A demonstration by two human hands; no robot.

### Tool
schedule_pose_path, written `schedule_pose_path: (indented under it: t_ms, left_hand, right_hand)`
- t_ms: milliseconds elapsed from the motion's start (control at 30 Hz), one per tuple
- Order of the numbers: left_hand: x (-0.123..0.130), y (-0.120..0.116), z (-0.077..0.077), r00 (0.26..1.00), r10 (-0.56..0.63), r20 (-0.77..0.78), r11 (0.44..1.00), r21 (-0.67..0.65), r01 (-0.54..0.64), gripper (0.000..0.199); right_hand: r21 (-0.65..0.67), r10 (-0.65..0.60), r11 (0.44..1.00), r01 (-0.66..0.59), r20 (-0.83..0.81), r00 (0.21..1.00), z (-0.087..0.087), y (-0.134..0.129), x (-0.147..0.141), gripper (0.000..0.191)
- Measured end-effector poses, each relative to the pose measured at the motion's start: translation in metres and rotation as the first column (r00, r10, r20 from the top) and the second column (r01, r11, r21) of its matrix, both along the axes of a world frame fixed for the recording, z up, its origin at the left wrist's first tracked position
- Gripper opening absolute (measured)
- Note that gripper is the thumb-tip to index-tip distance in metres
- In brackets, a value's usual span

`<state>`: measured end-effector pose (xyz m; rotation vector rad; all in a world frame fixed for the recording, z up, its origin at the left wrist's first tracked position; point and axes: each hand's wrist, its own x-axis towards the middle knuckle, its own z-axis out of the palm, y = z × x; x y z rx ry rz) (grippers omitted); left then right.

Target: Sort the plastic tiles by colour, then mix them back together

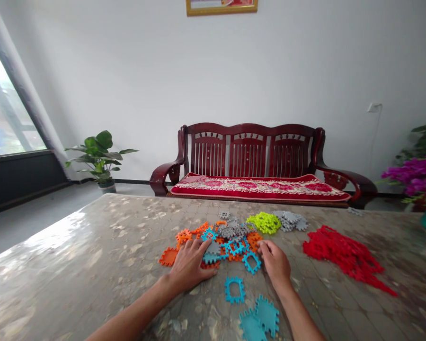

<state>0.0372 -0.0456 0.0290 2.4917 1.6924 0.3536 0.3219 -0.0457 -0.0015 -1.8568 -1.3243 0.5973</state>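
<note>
My left hand [190,265] lies palm down, fingers stretched out, over the left side of a mixed pile of toothed plastic interlocking tiles. Under and around it are an orange tile [168,256], a blue tile [209,234] and grey-blue pieces. At the pile's right edge my right hand [276,265] is curled, its fingertips by an orange tile [254,238]; whatever they may hold is hidden. A blue frame-shaped tile [247,268] lies just left of it. Nearer me are another blue frame tile [227,290] and two overlapping solid blue tiles [267,316].
Behind the mixed pile sit grey tiles [234,229], a lime-green heap [264,222] and a grey heap [291,221]. A large red heap [341,253] spreads to the right on the patterned table [92,284]. Purple flowers [417,175] stand far right; a wooden bench [248,151] is beyond.
</note>
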Motion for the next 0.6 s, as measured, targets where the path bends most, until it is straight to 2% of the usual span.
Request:
schedule_pose_path:
  t_ms: [200,400,500,600]
  left_hand:
    - [0.008,-0.003,0.0,0.997,0.002,0.079,1.0,0.012,-0.003,0.049]
    - [0.013,-0.003,0.005,0.986,0.074,0.148,0.997,-0.009,-0.074,0.044]
    - [0.012,0.004,0.009,0.965,0.136,0.226,0.99,-0.074,-0.122,0.045]
    - [0.01,0.016,0.016,0.932,0.149,0.331,0.985,-0.131,-0.111,0.038]
  right_hand:
    - [-0.013,-0.004,1.0,0.004,-0.004,1.0,0.001,0.001,0.0,0.044]
    - [0.004,0.002,1.0,-0.002,-0.012,1.0,0.0,0.001,0.001,0.045]
    - [0.016,-0.002,1.0,0.002,0.001,1.0,-0.002,0.001,0.001,0.044]
    - [0.03,-0.002,1.0,0.001,0.023,1.0,-0.002,0.001,0.001,0.042]
